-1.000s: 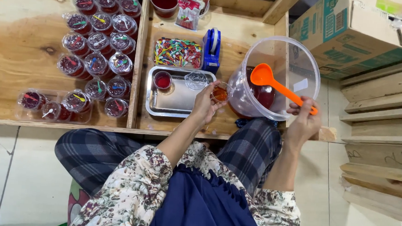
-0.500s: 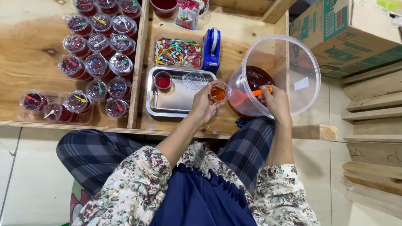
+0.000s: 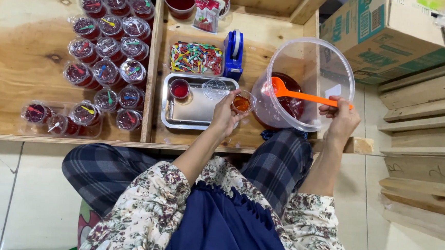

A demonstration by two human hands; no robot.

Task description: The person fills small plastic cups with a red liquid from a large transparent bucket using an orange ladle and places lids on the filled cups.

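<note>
Head view showed the left hand pinching a small cup at the tub's nine o'clock, the right hand gripping an orange ladle inside it; a tilted ladle could spill red liquid onto the desk.

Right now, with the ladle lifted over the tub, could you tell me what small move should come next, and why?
Probably tip the orange ladle, held by the right hand, into the small cup in the left hand: the cup sits beside the tub and looks only partly filled.
</note>
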